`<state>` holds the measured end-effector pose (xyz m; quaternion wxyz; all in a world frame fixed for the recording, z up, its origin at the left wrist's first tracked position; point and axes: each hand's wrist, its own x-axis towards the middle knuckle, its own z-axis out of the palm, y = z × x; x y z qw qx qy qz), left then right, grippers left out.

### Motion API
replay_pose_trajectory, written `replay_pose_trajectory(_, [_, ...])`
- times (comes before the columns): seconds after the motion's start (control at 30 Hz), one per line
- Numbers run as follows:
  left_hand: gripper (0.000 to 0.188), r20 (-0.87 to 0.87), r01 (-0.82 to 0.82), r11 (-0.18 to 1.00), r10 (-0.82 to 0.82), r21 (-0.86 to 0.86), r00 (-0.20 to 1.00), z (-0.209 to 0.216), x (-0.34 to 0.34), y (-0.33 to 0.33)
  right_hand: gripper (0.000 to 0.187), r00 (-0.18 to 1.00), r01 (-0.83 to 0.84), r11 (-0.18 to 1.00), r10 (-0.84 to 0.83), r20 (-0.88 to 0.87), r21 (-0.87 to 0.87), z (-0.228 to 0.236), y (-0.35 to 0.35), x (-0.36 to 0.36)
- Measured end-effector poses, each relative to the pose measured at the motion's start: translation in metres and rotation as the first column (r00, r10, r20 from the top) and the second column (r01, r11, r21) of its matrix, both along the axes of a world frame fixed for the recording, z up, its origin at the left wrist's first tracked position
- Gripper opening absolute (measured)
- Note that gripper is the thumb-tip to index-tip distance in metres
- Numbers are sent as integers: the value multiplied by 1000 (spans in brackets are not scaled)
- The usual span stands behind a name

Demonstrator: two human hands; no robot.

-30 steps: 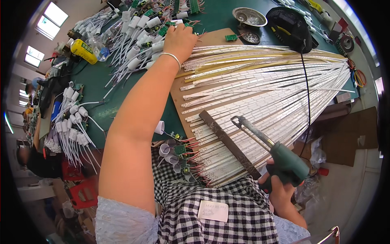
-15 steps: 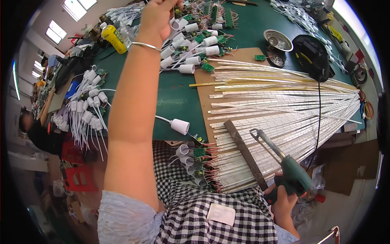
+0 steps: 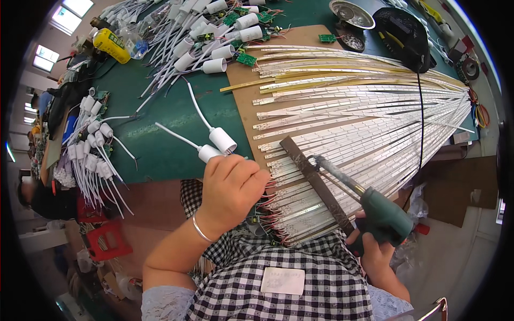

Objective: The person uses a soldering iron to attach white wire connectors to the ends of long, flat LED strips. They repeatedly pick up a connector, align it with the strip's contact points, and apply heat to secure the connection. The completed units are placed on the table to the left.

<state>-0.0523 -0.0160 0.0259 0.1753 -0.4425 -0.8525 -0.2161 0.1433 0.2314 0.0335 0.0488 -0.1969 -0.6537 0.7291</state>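
My left hand is closed at the near left ends of the pale LED strips. What its fingers pinch is hidden beneath the hand. A white lamp socket with a white cable sits right against its knuckles, and a second white lamp socket lies just beyond. My right hand is wrapped round the handle of a green soldering gun. The gun's tip hangs over the strips, near a dark flat bar lying across them. Red wires show at the strip ends beside my left hand.
A heap of white sockets with green circuit boards covers the far left; another socket bunch sits left. Beyond the strips stand a metal bowl and a black mesh-like object. A black cord crosses the strips. A yellow bottle lies far left.
My left hand has come back from the far socket heap to the near strip ends. Two sockets now lie there instead of one. My right hand keeps hold of the soldering gun, its tip nearer the bar.
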Motion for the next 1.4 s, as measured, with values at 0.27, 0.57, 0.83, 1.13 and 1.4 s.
replay_pose_trajectory(0.27, [16, -144, -61, 994, 47, -93, 988, -11, 12, -4, 52, 959, -285, 946, 280, 50, 158, -1, 5, 1])
replay_pose_trajectory(0.57, [16, -75, -43, 994, 36, -97, 997, -14, 10, -5, 36, 963, -261, 963, 254, 88, 71, 13, -8, -4])
replay_pose_trajectory(0.83, [17, -43, -39, 996, 35, -84, 998, -11, 8, -4, 45, 903, -429, 845, 385, 193, 319, 5, -1, -2])
replay_pose_trajectory(1.13, [14, -26, -32, 996, 30, -82, 999, -10, 7, -3, 36, 909, -410, 825, 337, 244, 389, 14, -11, -14])
replay_pose_trajectory(1.4, [11, -5, -38, 996, 37, -75, 999, -10, 6, -3, 35, 898, -439, 788, 378, 223, 431, 14, -11, -18])
